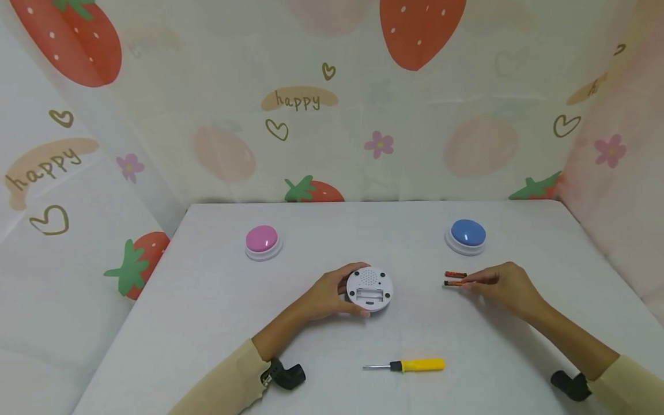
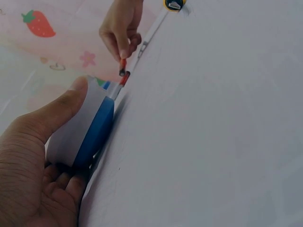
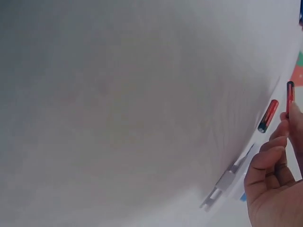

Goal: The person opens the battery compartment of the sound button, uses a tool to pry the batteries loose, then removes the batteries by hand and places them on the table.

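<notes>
My left hand [image 1: 332, 294] grips a round push-button [image 1: 369, 288] by its sides, its white underside facing up with an uncovered battery slot. In the left wrist view, the push-button [image 2: 80, 127] shows a blue dome under the white base. To the right, the thumb and fingers of my right hand [image 1: 505, 288] pinch one end of a small red and black battery [image 1: 452, 283]. Just beyond that, a second red battery [image 1: 456, 274] lies on the white table. The right wrist view shows the pinched battery [image 3: 290, 92] next to the loose battery [image 3: 269, 116].
A pink push-button [image 1: 261, 241] stands at the back left of the table [image 1: 207, 346], and a blue push-button [image 1: 467, 235] at the back right. Nearer the front lies a yellow-handled screwdriver [image 1: 415, 365]. Printed cloth walls rise behind and at both sides.
</notes>
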Motion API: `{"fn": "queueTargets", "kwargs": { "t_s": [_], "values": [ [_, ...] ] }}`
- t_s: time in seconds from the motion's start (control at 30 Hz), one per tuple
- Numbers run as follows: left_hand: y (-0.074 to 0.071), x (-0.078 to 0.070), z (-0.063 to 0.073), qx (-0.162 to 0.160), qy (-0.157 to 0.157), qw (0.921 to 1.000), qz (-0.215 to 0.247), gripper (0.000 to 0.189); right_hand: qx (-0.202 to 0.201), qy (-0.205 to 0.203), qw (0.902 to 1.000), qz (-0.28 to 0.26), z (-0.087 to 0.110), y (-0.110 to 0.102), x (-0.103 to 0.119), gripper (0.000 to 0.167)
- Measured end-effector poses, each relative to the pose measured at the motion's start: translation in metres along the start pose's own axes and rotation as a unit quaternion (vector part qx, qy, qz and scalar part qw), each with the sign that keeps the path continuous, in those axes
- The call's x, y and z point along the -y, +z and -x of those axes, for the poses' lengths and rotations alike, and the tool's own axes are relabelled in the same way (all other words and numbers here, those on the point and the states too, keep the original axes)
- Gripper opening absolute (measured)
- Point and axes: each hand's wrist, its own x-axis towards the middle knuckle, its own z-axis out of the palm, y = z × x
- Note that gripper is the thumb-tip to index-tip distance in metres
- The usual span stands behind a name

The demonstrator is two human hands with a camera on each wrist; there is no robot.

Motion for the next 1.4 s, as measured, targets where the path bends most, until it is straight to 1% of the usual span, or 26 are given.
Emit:
{"fn": "queueTargets", "kwargs": {
  "t_s": [0.37,0.6,0.9,1.17,1.3,1.4],
  "values": [
    [-0.001,0.001,0.0,0.001,0.003,1.0,0.0,0.094,0.003,0.021,0.9994,0.029,-0.004,0.001,-0.002,0.02],
    [0.0,0.001,0.0,0.001,0.004,1.0,0.003,0.094,-0.006,0.003,0.9975,0.071,-0.006,0.0,-0.002,0.019],
    [0.0,0.001,0.001,0.0,0.002,0.9999,0.011,0.094,-0.015,0.004,0.9944,0.104,-0.007,0.003,0.002,0.018],
    [0.0,0.0,0.001,0.001,0.002,1.0,0.007,0.094,-0.018,-0.001,0.992,0.125,-0.007,0.004,0.002,0.016],
    [0.0,-0.001,0.001,0.002,0.005,0.9999,0.011,0.094,-0.036,-0.018,0.99,0.135,-0.004,0.003,0.01,0.016],
    [0.001,-0.001,0.001,0.003,0.007,0.9998,0.016,0.094,-0.041,-0.034,0.9914,0.12,-0.001,0.003,0.025,0.016]
  ]
}}
